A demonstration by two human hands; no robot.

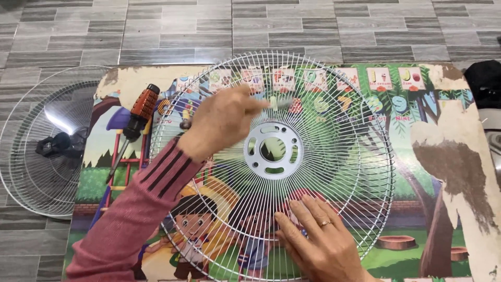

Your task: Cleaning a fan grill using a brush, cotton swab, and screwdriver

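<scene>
A round white wire fan guard (334,156) with a flat hub plate (272,149) lies on a low table with a colourful cartoon top (417,209). My left hand (224,122), in a pink striped sleeve, reaches over the guard's upper left part. Its fingertips pinch a small pale object (276,102) just above the hub; motion blur hides what it is. My right hand (313,235), with a ring on one finger, rests flat with fingers spread on the guard's near wires and holds nothing.
A screwdriver with an orange and black handle (138,116) lies on the table's left side. On the tiled floor to the left sits a second wire guard (31,177) with a clear blade and a black part (55,146). A black object (485,83) is at the right edge.
</scene>
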